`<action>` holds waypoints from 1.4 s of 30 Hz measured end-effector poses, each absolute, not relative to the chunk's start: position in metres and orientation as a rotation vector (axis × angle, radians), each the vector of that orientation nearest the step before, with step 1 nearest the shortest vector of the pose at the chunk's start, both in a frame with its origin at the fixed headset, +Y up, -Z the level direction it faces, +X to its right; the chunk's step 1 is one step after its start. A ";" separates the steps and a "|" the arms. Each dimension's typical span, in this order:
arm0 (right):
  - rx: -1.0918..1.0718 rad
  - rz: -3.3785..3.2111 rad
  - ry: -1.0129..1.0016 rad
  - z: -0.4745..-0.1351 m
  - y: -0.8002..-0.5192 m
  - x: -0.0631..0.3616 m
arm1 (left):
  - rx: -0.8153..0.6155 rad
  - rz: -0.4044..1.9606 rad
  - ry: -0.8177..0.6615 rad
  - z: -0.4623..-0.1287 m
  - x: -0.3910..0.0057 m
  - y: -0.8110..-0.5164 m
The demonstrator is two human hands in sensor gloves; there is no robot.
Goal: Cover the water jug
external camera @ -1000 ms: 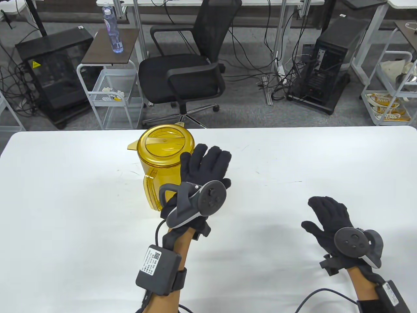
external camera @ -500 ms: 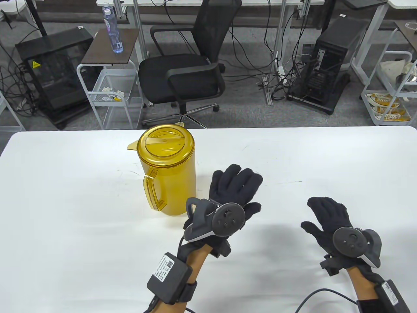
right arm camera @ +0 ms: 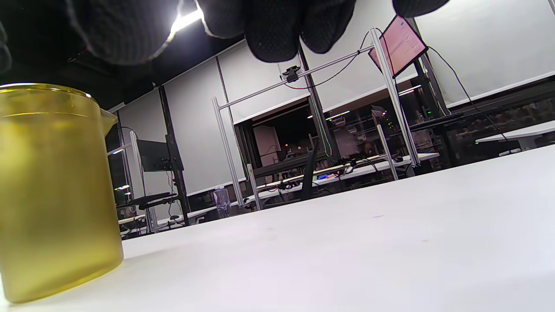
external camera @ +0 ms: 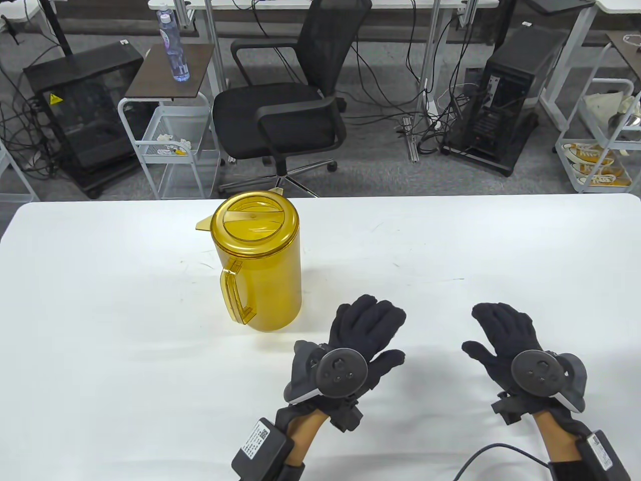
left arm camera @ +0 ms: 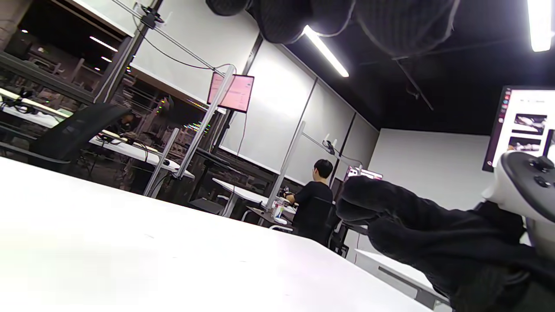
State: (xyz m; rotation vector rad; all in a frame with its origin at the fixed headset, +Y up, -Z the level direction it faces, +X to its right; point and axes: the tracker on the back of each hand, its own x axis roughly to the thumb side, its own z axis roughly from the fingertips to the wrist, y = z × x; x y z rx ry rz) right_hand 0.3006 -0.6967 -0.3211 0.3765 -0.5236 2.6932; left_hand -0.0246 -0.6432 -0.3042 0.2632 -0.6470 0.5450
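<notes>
A translucent yellow water jug (external camera: 258,268) stands upright on the white table (external camera: 100,300), its round yellow lid (external camera: 254,220) seated flat on top and its handle (external camera: 235,296) facing me. In the right wrist view the jug (right arm camera: 52,190) fills the left side. My left hand (external camera: 368,325) lies flat on the table to the right of the jug, fingers straight, holding nothing. Further right, my right hand (external camera: 503,328) rests flat with its fingers spread and nothing in it. The left wrist view shows the right hand (left arm camera: 433,234) and bare tabletop only.
Beyond the table's far edge stand a black office chair (external camera: 290,100), a white trolley (external camera: 170,130) carrying a water bottle (external camera: 173,45), and computer towers (external camera: 506,105) on the floor. A person (left arm camera: 314,208) stands at a distant desk in the left wrist view.
My left hand has drawn back from beside the jug's lid, moving right and towards me, and now lies flat on the table. The right hand and the jug have stayed put.
</notes>
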 end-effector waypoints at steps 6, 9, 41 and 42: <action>0.384 2.702 -0.518 -0.321 -0.698 0.300 | 0.242 0.636 -0.596 -0.311 -0.039 -0.664; 0.382 2.701 -0.514 -0.321 -0.698 0.300 | 0.241 0.670 -0.568 -0.315 -0.048 -0.673; 0.435 2.715 -0.484 -0.319 -0.704 0.292 | 0.183 0.584 -0.487 -0.317 -0.068 -0.709; 0.437 2.716 -0.484 -0.319 -0.704 0.292 | 0.181 0.580 -0.490 -0.317 -0.067 -0.710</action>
